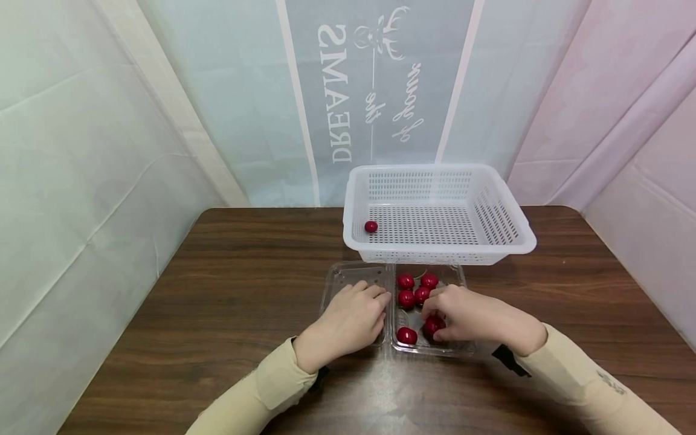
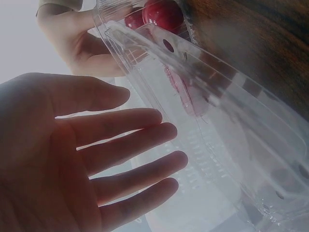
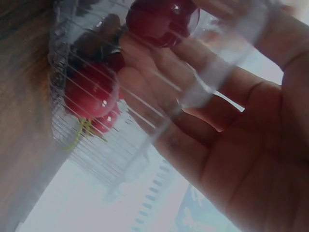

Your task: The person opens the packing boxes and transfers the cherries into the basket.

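My right hand (image 1: 467,311) reaches into the clear plastic clamshell box (image 1: 402,348) and pinches a dark red cherry (image 1: 433,325) between curled fingers and thumb. That same cherry (image 3: 164,21) shows at the top of the right wrist view, with the box's ribbed wall in front of the fingers. Several other red cherries (image 1: 406,299) lie in the box, some with a green stem (image 3: 83,131). Over the box's opened lid (image 1: 348,273) is my left hand (image 1: 350,317), holding nothing. In the left wrist view its fingers (image 2: 140,166) extend nearly straight beside the lid's edge.
Behind the box stands a white perforated plastic basket (image 1: 440,248), with one cherry (image 1: 371,226) at its left end. Both containers are on a dark wood-grain table (image 1: 244,284). Pale printed cloth (image 1: 239,78) hangs at the back and sides.
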`<state>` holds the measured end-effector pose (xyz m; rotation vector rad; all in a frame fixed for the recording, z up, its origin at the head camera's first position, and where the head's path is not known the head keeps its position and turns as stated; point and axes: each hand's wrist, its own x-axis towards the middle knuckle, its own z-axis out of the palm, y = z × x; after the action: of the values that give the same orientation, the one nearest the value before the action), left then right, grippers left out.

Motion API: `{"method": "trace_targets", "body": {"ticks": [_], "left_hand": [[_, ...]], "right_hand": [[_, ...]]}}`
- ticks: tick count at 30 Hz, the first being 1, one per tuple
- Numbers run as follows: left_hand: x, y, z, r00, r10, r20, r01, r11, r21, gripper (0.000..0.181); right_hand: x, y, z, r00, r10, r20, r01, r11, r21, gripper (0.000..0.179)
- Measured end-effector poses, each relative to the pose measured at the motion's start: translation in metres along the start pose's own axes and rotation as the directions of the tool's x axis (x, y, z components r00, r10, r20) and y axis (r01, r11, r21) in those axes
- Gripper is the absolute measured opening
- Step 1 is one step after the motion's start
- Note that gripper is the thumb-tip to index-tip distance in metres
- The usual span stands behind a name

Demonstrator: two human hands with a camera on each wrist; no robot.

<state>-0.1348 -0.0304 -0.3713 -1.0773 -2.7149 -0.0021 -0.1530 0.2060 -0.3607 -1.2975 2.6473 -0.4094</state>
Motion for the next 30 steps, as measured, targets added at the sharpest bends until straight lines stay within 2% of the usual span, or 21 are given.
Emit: {"method": "trace_targets", "body": {"ticks": [14, 30], "left_hand": [[0.001, 0.0, 0.0, 1.0, 0.002, -0.008, -0.002, 1.0, 0.003, 0.025], [0.0, 0.002, 0.0, 1.0, -0.004, 0.0, 0.004, 1.0, 0.0, 0.025]], "right_hand": [[-0.005, -0.001, -0.015, 0.999, 0.038, -0.011, -0.037, 0.998, 0.046, 0.021], [-0.007, 0.001, -0.031, 0.996, 0.013, -0.091, -0.013, 1.0, -0.006, 0.023]]}}
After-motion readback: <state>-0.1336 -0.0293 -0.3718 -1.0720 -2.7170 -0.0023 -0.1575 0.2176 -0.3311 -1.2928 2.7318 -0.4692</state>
